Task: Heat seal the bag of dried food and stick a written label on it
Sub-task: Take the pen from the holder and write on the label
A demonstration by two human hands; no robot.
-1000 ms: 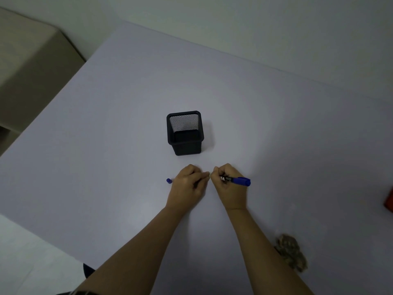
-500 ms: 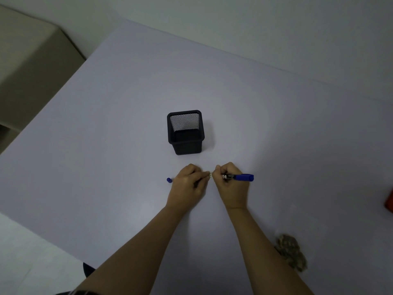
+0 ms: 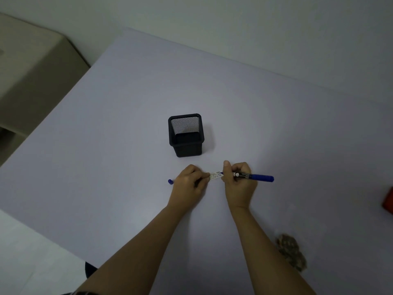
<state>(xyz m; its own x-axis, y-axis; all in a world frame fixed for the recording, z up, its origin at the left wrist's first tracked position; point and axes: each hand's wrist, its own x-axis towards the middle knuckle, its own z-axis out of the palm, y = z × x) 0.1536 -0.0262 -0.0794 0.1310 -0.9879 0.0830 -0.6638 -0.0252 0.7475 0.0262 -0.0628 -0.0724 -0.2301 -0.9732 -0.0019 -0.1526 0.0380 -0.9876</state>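
A clump of dried food (image 3: 291,253) lies near the table's (image 3: 106,145) near right edge. Mid-table, the left hand (image 3: 189,186) and right hand (image 3: 239,182) pinch a small white label (image 3: 215,175) between them; the right also grips a blue marker (image 3: 255,177). The marker's cap (image 3: 170,181) pokes out left. Beyond stands a black mesh pen holder (image 3: 186,135).

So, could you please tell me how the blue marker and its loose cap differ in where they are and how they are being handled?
The blue marker is gripped in the right hand, uncapped, its tip at the label; the cap lies loose on the table, just outside the left hand. The marker is long and lies roughly level across the view; the cap is a short stub. Both are the same blue.
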